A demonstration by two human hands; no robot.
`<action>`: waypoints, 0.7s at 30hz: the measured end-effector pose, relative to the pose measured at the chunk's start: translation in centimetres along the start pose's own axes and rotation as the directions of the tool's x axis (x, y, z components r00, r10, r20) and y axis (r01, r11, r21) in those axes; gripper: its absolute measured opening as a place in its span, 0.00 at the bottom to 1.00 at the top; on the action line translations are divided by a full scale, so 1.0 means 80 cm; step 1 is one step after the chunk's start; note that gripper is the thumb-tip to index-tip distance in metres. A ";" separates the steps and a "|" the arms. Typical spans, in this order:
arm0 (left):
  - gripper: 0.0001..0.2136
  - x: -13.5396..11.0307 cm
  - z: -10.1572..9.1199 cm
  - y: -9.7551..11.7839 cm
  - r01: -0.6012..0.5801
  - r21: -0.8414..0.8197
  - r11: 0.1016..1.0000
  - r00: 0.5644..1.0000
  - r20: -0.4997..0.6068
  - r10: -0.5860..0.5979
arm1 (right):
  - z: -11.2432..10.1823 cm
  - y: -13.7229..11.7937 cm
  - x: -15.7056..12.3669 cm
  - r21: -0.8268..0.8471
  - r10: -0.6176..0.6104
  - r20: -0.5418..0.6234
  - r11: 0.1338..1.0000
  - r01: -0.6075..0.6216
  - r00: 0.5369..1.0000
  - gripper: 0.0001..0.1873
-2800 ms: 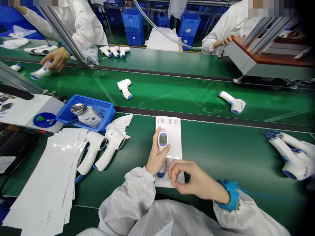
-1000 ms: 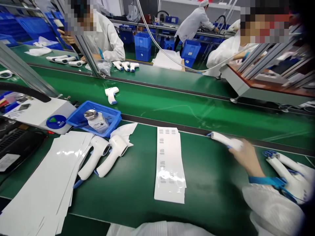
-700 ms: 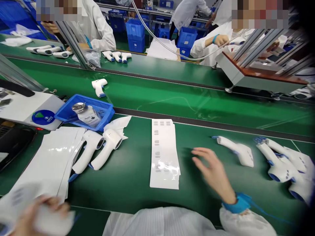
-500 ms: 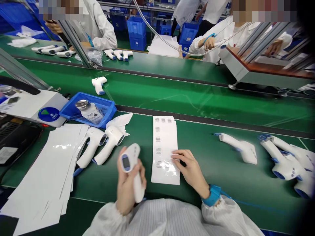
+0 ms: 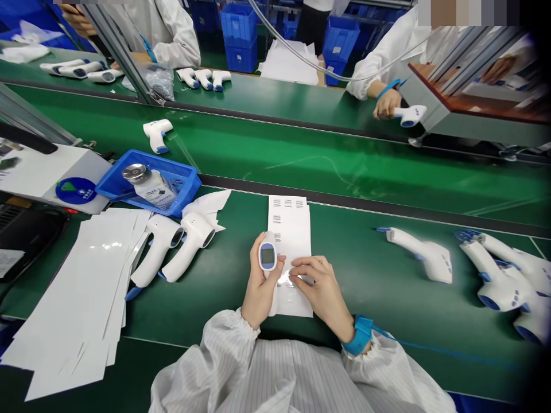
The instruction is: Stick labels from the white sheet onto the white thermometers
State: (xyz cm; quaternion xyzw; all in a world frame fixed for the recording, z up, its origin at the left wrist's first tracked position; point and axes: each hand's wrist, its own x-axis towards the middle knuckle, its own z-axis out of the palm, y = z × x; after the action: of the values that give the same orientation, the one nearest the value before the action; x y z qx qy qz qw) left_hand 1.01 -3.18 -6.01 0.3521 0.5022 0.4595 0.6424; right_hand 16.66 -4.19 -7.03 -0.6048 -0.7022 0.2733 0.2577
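OK, looks like label-picking is the step: our left hand (image 5: 259,287) grips a thermometer gun (image 5: 267,256), screen (image 5: 267,253) facing us, over the left of the label sheet (image 5: 298,235), which runs to the worktop's (image 5: 353,246) far edge. Our right hand (image 5: 322,291) is curled into a pinch at the sheet; can't tell if it has anything. Next move probably calls for 1 label (image 5: 276,219) lifted cleanly. Sheet print and bottle label (image 5: 161,195) too small to read; blue sticker (image 5: 76,190) shows a green triangle, text illegible.
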 end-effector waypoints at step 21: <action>0.29 -0.001 0.004 0.008 -0.092 0.220 0.971 0.996 0.023 0.089 | -0.003 0.004 0.002 0.006 -0.038 0.015 0.999 0.038 0.999 0.13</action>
State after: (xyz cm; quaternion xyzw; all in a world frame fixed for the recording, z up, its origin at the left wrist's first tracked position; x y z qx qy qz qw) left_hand 1.13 -3.06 -5.28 0.4469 0.5292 0.4276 0.5809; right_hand 17.04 -3.95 -7.07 -0.5884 -0.7147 0.2749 0.2596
